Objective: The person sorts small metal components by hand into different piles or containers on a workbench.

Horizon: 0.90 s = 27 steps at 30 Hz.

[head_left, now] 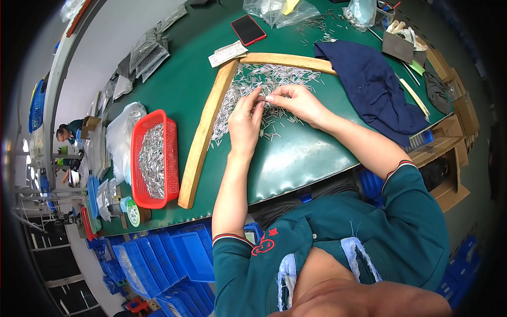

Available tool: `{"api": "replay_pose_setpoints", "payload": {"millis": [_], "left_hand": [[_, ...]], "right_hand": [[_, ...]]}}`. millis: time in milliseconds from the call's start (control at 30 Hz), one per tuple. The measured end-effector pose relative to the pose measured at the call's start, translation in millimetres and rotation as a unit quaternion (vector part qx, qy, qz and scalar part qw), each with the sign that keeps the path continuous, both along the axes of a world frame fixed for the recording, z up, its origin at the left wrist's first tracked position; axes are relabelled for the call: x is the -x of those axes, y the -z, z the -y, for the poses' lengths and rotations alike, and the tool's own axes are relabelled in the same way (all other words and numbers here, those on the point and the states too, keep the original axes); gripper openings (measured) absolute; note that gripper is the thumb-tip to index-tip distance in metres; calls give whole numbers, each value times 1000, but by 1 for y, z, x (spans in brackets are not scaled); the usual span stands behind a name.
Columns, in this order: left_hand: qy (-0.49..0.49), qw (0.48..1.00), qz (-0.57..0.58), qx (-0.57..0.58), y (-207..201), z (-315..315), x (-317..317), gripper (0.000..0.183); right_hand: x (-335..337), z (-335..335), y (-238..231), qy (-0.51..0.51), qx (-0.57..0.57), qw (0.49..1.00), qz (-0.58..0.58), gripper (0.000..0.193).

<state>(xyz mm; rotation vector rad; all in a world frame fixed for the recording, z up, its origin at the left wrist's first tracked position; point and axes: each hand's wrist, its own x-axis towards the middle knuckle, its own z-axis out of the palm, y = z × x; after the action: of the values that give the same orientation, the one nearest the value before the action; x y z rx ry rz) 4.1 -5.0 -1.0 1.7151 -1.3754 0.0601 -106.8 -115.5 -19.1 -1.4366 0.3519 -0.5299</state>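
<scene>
My left hand (244, 124) and my right hand (302, 103) meet over a spread of small silver metal pins (288, 74) on the green tabletop. Thumbs and fingers of both are pinched together, with fingertips nearly touching. Between them shows a small dark sliver, too small to make out. Two wooden strips border the pins: one strip (207, 137) runs along their left side, another (288, 59) along the far side. Left of the strips stands a red plastic basket (171, 158) filled with shiny metal pieces (153, 164).
A phone (247, 30) and paper slips (227, 54) lie beyond the wooden corner. Navy cloth (369, 87) covers the right side of the table. Plastic bags (150, 50) line the left edge. Blue bins (193, 256) sit below the front edge, cardboard boxes (454, 174) at right.
</scene>
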Motion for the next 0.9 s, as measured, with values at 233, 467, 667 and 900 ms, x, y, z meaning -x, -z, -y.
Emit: {"api": "replay_pose_setpoints", "payload": {"millis": [233, 467, 667, 900], "left_hand": [[0, 1000, -12, -24, 0, -2, 2, 23], [47, 965, -259, 2, 7, 0, -1, 15], [52, 917, -396, -22, 1, 0, 0, 14], [56, 903, -425, -24, 2, 0, 0, 15]], "right_hand": [[0, 2, 1, 2, 18, 1000, -24, 18], [1, -2, -4, 17, -1, 1000, -8, 23], [3, -1, -4, 11, -18, 1000, -7, 24], [1, -4, -4, 15, -20, 999, 28, 24]]}}
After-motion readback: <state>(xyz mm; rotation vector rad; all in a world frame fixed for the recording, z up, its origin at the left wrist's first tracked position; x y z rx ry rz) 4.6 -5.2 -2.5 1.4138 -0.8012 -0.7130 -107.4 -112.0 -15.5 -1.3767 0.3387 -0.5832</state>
